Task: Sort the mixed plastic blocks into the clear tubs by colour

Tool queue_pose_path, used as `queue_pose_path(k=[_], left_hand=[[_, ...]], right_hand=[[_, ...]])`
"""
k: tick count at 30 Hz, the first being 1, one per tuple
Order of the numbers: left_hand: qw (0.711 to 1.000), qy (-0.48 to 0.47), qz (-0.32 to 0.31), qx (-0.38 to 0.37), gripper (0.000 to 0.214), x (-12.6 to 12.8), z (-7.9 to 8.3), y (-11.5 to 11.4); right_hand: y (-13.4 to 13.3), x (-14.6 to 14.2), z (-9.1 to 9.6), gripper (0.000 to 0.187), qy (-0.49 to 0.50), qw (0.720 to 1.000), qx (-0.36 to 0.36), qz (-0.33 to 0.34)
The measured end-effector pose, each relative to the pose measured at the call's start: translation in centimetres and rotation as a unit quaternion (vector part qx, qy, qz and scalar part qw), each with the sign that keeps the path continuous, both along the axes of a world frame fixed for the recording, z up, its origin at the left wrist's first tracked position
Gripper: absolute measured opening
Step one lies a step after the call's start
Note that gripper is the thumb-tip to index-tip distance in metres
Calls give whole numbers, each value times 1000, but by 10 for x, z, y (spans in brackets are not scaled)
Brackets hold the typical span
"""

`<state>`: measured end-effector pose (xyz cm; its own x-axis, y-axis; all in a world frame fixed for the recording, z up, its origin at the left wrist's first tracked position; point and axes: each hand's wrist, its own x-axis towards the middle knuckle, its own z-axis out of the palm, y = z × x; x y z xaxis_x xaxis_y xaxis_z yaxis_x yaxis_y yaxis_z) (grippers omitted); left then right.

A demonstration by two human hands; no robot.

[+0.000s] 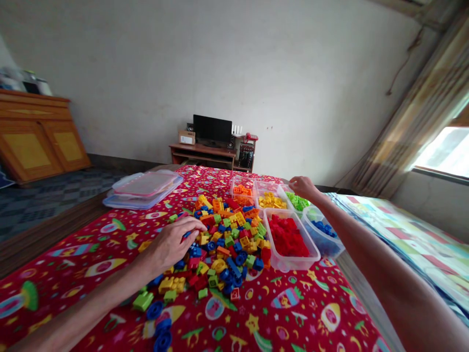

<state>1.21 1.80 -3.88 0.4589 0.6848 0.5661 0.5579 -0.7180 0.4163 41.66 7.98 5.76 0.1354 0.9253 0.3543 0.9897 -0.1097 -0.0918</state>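
Note:
My left hand (pixel 179 242) rests at the left side of a heap of mixed toy building bricks (pixel 227 239), fingers and thumb bent together. A bit of blue shows between thumb and fingers; whether that brick is held or lies behind cannot be told. My right hand (pixel 303 187) hangs above the far edge of a clear tub of light green bricks (pixel 297 201). Its fingers are bent downward and closed, and their tips are partly hidden. Near it stand tubs of yellow bricks (pixel 271 200), orange bricks (pixel 243 192), red bricks (pixel 287 236) and blue bricks (pixel 324 228).
Stacked plastic lids (pixel 144 188) lie at the table's far left. A red patterned cloth (pixel 278 313) covers the table. Loose blue wheel-like pieces (pixel 162 337) lie near the front edge. A bed (pixel 414 230) stands to the right. A monitor (pixel 212 129) stands by the wall.

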Motion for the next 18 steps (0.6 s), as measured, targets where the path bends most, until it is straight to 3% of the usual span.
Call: queue_pose_path(k=[6, 11, 15, 18], left_hand=[[1000, 4, 17, -6, 28, -4, 4, 3], [999, 2, 52, 5, 31, -21, 12, 12], [990, -30, 141, -12, 33, -42, 16, 22], [977, -52, 201, -39, 37, -53, 12, 29]], right_hand=[[-61, -65, 1, 24, 42, 981, 60, 179], [-131, -140, -20, 23, 84, 937, 55, 334], [-193, -204, -52, 23, 1, 840, 32, 542], [-227, -243, -74, 35, -104, 762, 79, 634]])
